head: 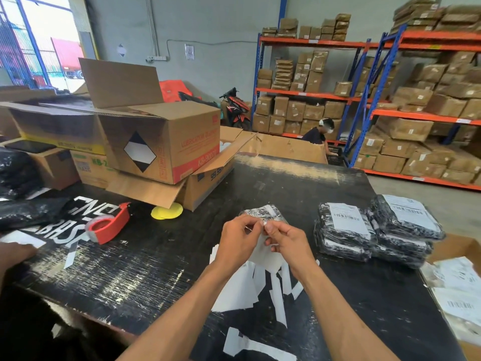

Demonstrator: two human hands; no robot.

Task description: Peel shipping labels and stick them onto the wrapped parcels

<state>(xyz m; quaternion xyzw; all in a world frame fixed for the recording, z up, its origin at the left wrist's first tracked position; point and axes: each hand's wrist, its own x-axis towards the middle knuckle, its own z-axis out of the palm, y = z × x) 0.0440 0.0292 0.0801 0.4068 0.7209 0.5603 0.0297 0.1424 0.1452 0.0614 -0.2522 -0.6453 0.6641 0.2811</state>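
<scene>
Peeling was the step in hand: a label (263,252) was pinched between the left hand (238,242) and right hand (287,242), both grips narrow, above the counter (145,272). Just behind lay an unlabelled parcel (263,213). Next, backing must be separated, then pressed flat.

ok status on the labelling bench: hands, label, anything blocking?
Left hand and right hand both pinching a white label at its top edge. Small wrapped parcel just behind, unlabelled side not visible. Labelled parcels stacked right. Nothing blocking.
</scene>
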